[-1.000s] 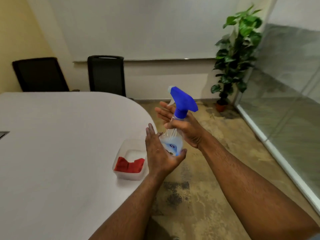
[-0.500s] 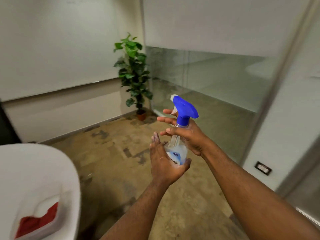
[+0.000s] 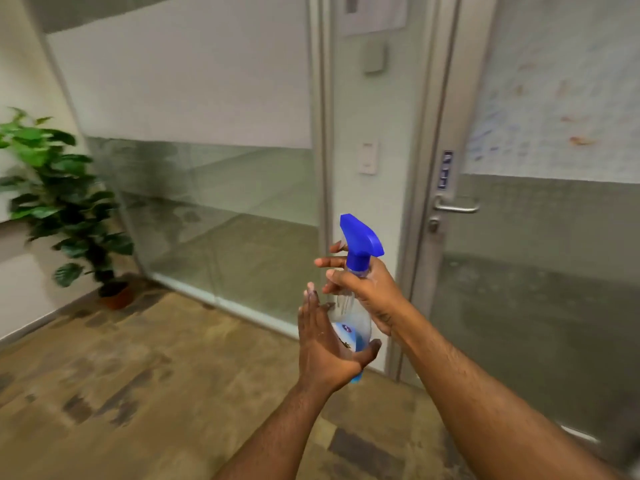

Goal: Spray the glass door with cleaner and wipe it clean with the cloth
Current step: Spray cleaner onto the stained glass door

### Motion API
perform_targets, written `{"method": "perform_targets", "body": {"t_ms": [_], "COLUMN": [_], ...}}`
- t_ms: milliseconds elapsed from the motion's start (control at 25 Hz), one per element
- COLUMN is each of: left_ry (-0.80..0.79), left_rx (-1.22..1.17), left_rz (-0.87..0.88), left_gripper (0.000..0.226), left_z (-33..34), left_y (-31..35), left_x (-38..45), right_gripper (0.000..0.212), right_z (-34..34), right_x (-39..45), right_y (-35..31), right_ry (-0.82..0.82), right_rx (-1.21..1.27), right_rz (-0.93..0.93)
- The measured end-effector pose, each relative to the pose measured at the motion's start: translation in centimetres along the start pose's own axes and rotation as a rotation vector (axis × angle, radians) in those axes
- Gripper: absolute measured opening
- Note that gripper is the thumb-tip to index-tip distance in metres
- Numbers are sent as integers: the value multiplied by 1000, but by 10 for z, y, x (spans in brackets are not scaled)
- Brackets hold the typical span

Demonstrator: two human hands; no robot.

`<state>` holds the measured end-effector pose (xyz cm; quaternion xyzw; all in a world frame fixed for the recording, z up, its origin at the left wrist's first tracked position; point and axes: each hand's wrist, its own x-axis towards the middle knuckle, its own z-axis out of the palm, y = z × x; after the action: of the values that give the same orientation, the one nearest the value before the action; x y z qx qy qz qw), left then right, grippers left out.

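At the far left we see a plant (image 3: pixel 59 202) in a pot on the brown floor (image 3: pixel 138 375), beside a glass wall (image 3: pixel 214 209) that runs right to a metal post; on the panel beyond the post sit a grey box (image 3: pixel 374 57) and a white switch (image 3: pixel 367 157). Near the middle our left hand (image 3: pixel 327 344) cups the base of the bottle (image 3: pixel 351 317), fingers straight along its side and thumb hooked under its far side; the bottle stands upright, clear with blue liquid low down and a blue trigger head pointing left. Our right hand (image 3: pixel 367 289) grips the bottle's neck just under that head, fingers curled round it, the upper ones stretched toward the trigger. To the right stands the door (image 3: pixel 554 254), shut, frosted above and clear below, smeared with orange marks up high; its handle (image 3: pixel 455 206) lies just right of the frame. We see no cloth here.
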<state>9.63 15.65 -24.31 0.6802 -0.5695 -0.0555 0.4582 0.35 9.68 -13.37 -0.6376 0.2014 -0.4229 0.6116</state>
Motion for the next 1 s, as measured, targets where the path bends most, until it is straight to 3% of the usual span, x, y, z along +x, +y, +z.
{"method": "perform_targets", "body": {"t_ms": [200, 360, 560, 800, 1000], "left_ry": [-202, -319, -353, -390, -387], "left_rx": [-76, -66, -71, -51, -122], "left_rz": [109, 203, 347, 367, 676], "left_gripper": [137, 137, 134, 140, 131], "left_z": [103, 162, 214, 259, 268], "left_y": [68, 109, 156, 210, 256], "left_x": [45, 93, 176, 305, 433], "right_gripper": [24, 28, 29, 29, 25], "right_z": [-124, -193, -265, -338, -398], "right_x": [-10, 3, 49, 142, 224], "right_y": [-23, -45, -73, -119, -182], "right_ry": [285, 475, 586, 686, 739], "right_rx": [-115, -214, -336, -422, -470], "right_rz": [-73, -96, -179, -296, -321]}}
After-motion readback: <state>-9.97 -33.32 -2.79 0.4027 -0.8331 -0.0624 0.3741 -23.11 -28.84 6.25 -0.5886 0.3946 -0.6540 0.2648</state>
